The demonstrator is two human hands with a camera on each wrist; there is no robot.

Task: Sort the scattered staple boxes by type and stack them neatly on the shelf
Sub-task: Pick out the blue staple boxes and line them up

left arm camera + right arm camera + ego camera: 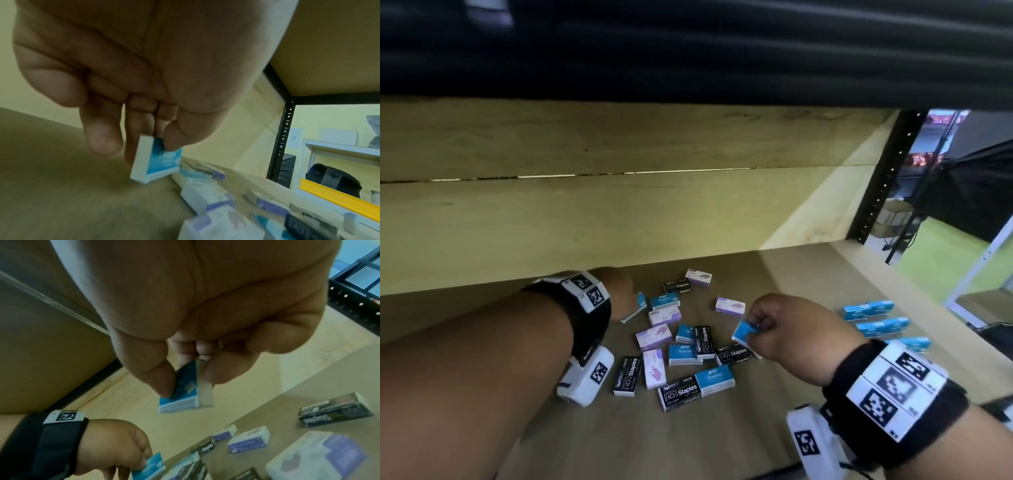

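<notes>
Staple boxes of small printed cardboard (681,342), in blue, black and purple-and-white, lie scattered flat on the brown board shelf (774,404), mixed together at all angles. At the shelf's right side a group of blue boxes (876,318) already sits in tidy rows, well apart from the heap, which suggests the blue type is being collected first.

The right hand (791,329) hangs over the right edge of the heap with thumb and fingers clamped on a blue staple box (744,333), lifted clear of the shelf and tilted; the right wrist view shows the thumb on its printed face and the fingers behind, a pinch across the thin dimension that leaves the long edges free for setting it against the others.

The left hand (619,294) reaches to the far left of the heap and pinches a second blue box (156,162) between thumb and fingertips. That box stands on edge, its lower corner at or just above the shelf; I cannot tell which.

Both hands taking blue boxes at once looks like a way to halve the trips to the sorted rows. Black and purple boxes lie untouched, so most of the sorting seems still to come.
</notes>
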